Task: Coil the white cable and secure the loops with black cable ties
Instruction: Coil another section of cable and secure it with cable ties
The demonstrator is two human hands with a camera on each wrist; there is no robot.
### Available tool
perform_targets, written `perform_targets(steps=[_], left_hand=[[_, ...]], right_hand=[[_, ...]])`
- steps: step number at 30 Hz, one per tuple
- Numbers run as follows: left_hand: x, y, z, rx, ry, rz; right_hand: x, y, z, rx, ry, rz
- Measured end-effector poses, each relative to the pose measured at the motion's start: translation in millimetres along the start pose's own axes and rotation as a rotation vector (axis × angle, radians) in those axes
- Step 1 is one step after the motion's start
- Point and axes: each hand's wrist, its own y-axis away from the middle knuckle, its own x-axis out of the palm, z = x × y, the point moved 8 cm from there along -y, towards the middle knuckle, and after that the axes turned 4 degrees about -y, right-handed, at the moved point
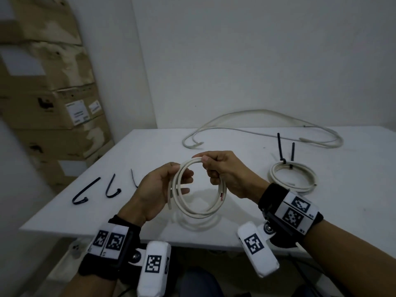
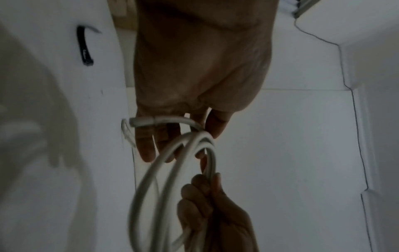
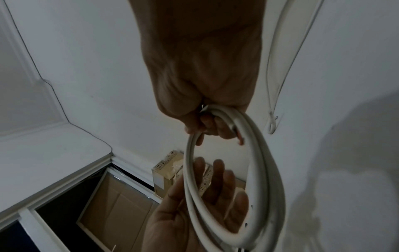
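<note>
Head view shows the right hand (image 1: 225, 174) clamped on the top of the white cable (image 1: 199, 211), thumb and curled fingers pinching several turns together, as the right wrist view confirms. Opposite it, the left hand (image 1: 162, 189) cradles the near-left side of the same coil: its fingers (image 2: 146, 146) lie fairly straight and slightly apart under the strands, supporting rather than gripping, with one cut end of the cable lying across them. The coil hangs in the air between both hands, just above the table (image 1: 128, 146), and no tie is on it yet.

On the table to the left lie three loose black cable ties (image 1: 85, 194), well apart from the hands. To the right sits a finished coil (image 1: 293, 176) already bound with two ties, and farther back a loose cable (image 1: 257, 125) sprawls uncoiled.

Judging from this, the coiling step looks nearly complete and the binding step comes next. That calls for one hand to keep all turns pinched so they do not spring open, while the left lets go, reaches left for a tie and threads it round the bundle.
</note>
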Motion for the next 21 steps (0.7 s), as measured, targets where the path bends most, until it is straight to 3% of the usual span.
perform_targets(steps=[3,8,13,21], left_hand=[[-21,5,1,0.066,-0.186,-0.085],[-37,13,-3,0.139,-0.299,-0.17],[-40,7,-5,0.167,-0.266,-0.26],[-7,-3,9,0.004,-0.07,-0.071]], right_hand=[[6,-5,1,0.005,-0.044,0.012],[9,-10,2,0.006,-0.074,0.014],[9,-7,3,0.002,-0.071,0.02],[-19,2,14,-0.061,0.024,-0.079]])
